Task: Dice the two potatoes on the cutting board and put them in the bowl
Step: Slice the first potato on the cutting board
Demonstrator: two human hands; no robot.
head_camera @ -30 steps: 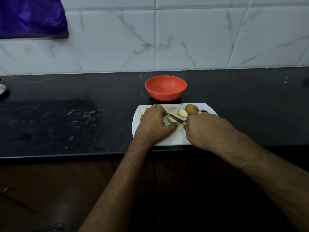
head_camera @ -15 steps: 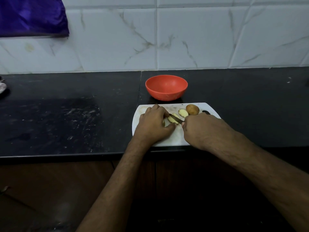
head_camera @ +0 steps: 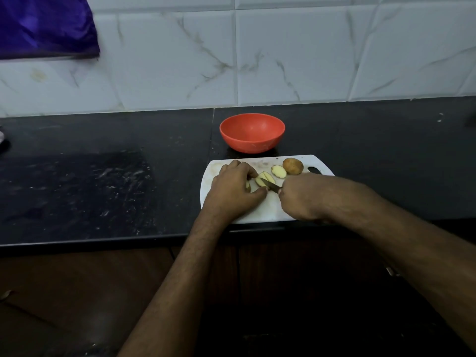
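On the white cutting board (head_camera: 260,215) my left hand (head_camera: 235,188) holds down a cut potato piece (head_camera: 264,178), fingers curled around it. My right hand (head_camera: 306,195) grips a knife (head_camera: 270,185), and the dark blade lies across that piece. A separate potato slice (head_camera: 278,171) lies just right of it. A whole brown potato (head_camera: 292,165) sits near the board's far right. The orange bowl (head_camera: 252,132) stands just behind the board and looks empty.
The board lies at the front edge of a black counter (head_camera: 103,181). A white tiled wall (head_camera: 283,52) runs behind it, with a purple cloth (head_camera: 43,24) hanging at the upper left. Dark cabinet fronts are below.
Both hands stay on the board with the knife across the potato piece; the blade has shifted only slightly. The view has drifted a little.
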